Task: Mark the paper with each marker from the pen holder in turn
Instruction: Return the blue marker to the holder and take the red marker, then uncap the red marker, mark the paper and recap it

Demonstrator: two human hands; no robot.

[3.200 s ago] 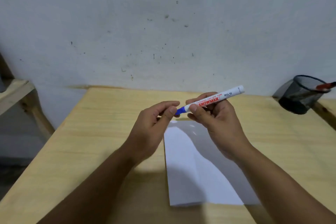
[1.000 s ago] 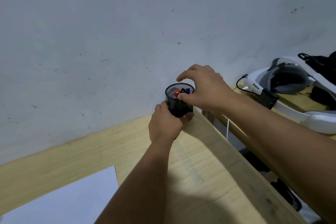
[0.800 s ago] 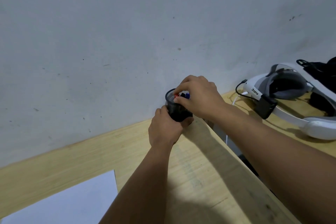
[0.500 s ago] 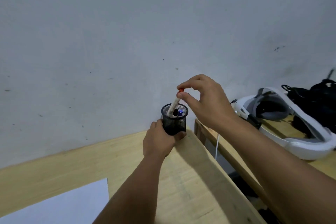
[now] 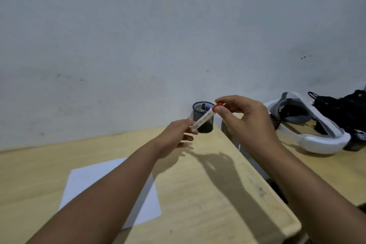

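A white marker with a red cap (image 5: 205, 118) is held slanted in the air in front of the black mesh pen holder (image 5: 206, 125). My right hand (image 5: 244, 120) pinches its red-capped upper end. My left hand (image 5: 178, 134) grips its lower end between thumb and fingers. The pen holder stands at the far right corner of the wooden table (image 5: 198, 194) and holds a blue-capped marker (image 5: 207, 107) and a black-capped one (image 5: 203, 105). The white paper (image 5: 89, 180) lies flat at the lower left, partly under my left forearm.
A white headset (image 5: 309, 130) with a strap rests on a second wooden surface to the right, beside a black bag (image 5: 344, 109). A gap separates the two tables. A grey wall stands right behind the pen holder.
My right hand pulled the red-capped marker out of the holder. My left hand let go of the holder and took the marker's lower end. The view swung back left, showing the paper.
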